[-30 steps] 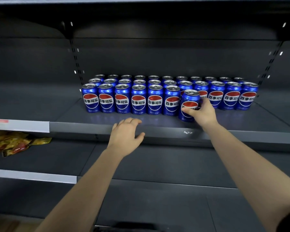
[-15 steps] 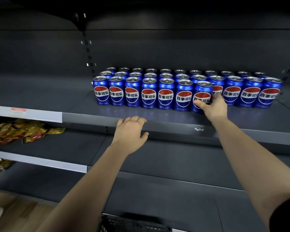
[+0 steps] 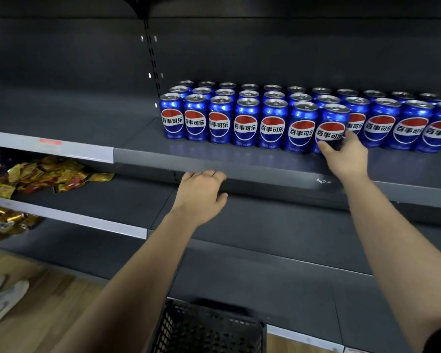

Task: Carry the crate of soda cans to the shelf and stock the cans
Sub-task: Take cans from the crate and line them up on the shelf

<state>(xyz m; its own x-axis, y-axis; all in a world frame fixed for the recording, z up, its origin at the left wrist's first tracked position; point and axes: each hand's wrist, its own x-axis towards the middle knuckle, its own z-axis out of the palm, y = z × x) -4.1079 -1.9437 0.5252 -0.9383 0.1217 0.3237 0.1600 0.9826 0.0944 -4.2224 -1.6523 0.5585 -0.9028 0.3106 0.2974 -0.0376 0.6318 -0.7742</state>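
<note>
A: Right hand [image 3: 346, 156] is up on the shelf [image 3: 239, 161], thumb and fingers wrapped round the lower part of a can [image 3: 332, 118]. That's a firm hold.

B: And that can stands in the front row, just beside its neighbour on the left, part of the block of cans [image 3: 245, 123], three rows deep.

A: Left hand [image 3: 201, 192]?

B: At the shelf's front edge, fingers loosely bent, gripping nothing.

A: Black crate [image 3: 206, 329] peeks in at the bottom. Can't see what's inside.

B: Packets [image 3: 49, 177] on the lower shelf [image 3: 138, 200] at left, a shoe [image 3: 3, 299] on the floor [image 3: 49, 289].
</note>
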